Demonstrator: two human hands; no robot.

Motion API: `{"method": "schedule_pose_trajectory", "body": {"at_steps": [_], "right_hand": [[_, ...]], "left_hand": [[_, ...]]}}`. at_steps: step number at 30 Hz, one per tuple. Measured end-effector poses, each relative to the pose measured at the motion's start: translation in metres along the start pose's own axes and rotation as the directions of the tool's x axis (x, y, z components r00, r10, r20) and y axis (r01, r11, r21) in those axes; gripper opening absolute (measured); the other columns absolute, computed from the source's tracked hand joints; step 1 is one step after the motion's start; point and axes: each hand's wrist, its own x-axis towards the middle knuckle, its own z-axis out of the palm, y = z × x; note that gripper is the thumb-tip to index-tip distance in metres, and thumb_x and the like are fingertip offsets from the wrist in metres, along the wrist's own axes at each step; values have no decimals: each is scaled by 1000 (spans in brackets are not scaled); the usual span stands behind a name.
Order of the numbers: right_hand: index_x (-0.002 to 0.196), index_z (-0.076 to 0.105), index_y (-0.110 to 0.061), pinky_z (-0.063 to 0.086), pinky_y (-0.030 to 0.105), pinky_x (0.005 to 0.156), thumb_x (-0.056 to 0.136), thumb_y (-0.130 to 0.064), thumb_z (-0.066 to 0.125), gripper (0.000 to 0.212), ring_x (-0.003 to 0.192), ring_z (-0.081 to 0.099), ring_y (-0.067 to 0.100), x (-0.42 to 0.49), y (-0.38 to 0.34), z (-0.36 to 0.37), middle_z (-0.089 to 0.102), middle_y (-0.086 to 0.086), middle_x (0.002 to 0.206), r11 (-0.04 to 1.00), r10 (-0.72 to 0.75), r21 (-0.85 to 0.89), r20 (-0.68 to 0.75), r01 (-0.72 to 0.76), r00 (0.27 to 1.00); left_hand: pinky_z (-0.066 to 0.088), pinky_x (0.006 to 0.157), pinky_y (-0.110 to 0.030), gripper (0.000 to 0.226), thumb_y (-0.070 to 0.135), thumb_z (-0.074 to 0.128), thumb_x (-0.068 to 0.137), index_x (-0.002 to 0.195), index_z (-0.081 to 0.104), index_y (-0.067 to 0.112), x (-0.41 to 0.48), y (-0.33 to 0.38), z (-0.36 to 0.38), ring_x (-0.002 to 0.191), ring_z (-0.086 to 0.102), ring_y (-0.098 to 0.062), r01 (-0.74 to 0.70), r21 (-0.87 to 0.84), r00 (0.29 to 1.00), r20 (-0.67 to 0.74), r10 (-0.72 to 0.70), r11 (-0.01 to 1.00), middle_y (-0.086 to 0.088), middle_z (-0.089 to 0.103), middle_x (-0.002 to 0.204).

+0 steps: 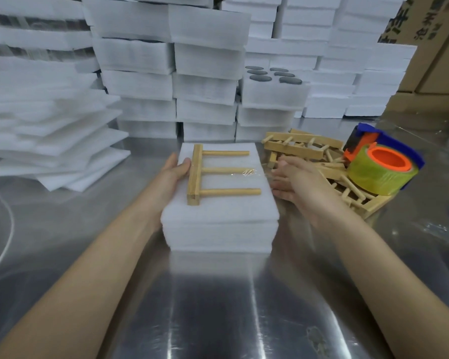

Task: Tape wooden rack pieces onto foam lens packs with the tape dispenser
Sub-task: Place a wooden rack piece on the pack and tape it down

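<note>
**Item in hand:** one white foam lens pack (219, 211), a layered block, is set at the centre of the brushed steel counter (218, 307). A pale comb-shaped wooden rack piece (195, 174) is laid on its top face, spine at 9 o'clock, three dowels pointing to 3 o'clock. A strip of clear tape (246, 173) is seen across the middle dowel. Whether it is carried down the pack's sides cannot be told.

**Progress:** this pack is judged nearly done, with pressing down and setting aside yet to be done.

**Left hand (175, 168):** set against the pack's 9 o'clock edge, thumb pressed on top beside the spine. The other fingers are hidden, so their state cannot be told.

**Right hand (293, 180):** blurred, fingers straight and together at the 3 o'clock edge, nothing held.

**Stock to be worked:**
- A heap of loose wooden rack pieces (303, 146) is piled at 2 o'clock.
- A blue-and-orange tape dispenser with a yellow-green roll (384, 164) is rested on that heap at 3 o'clock, unheld.

**Room for moving:**
- 12 o'clock is walled off by stacked white foam blocks (140, 55).
- 9 to 10 o'clock is crowded by loose foam sheets (49, 141).
- Open room is judged to be offered only at 6 o'clock.
</note>
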Motion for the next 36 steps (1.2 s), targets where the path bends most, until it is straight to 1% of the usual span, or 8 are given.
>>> {"method": "schedule_pose_trajectory", "body": {"at_steps": [3,6,12,15,23,28,33,36], "right_hand": [[128,52,-17,58,32,83,97,-8,54,33,92,65,20,-2,1,0,59,2,107,997,-58,39,-77,61,995],[113,59,-20,59,38,82,90,-1,62,31,78,65,14,-6,1,-4,58,-1,106,963,-215,-193,-142,186,966],[83,60,-20,44,20,78,86,4,55,25,92,59,19,-8,2,4,54,9,112,651,-416,-706,-23,280,909],[82,63,-14,31,1,75,83,11,50,28,84,42,2,-10,5,10,42,1,109,606,-413,-746,2,276,911],[75,55,-20,49,35,82,88,-5,61,21,98,57,22,-7,11,20,62,6,101,698,-283,-679,29,227,959],[87,55,-13,48,31,68,91,-1,50,14,76,55,18,-9,25,22,62,4,86,816,-195,-550,27,177,981],[66,45,-19,28,22,55,88,1,52,30,60,39,9,-4,26,22,46,-4,68,670,-197,-706,128,229,972],[67,47,-16,29,24,56,87,2,51,27,61,40,13,-4,29,20,48,-1,67,704,-224,-662,135,256,965]], "left_hand": [[51,51,-17,16,23,45,101,114,55,22,-2,1,0,69,71,-4,28,-7,999,46,-28,1000,14,73,75],[54,57,-22,26,25,45,101,125,55,18,-5,2,0,76,71,-11,44,-10,997,71,-43,999,6,73,86],[56,62,-27,24,25,42,102,119,57,18,-7,1,-3,81,71,-16,78,-18,990,121,-75,997,1,73,91],[55,58,-26,21,26,43,102,114,58,18,-7,1,-4,76,72,-15,77,-14,989,124,-74,997,3,74,85],[55,68,-30,33,24,41,102,131,54,16,-8,0,0,86,69,-19,74,-65,991,112,-66,995,-2,70,100],[55,60,-24,31,22,41,102,128,56,16,-6,-3,0,78,71,-15,61,-91,994,97,-53,994,1,72,89],[53,83,-42,37,38,48,96,106,70,10,-9,-1,2,85,72,-31,212,-71,976,59,-208,975,-14,74,97],[54,81,-42,43,43,50,92,87,79,12,-11,0,0,85,72,-33,217,-100,975,80,-209,971,-16,74,96]]}}
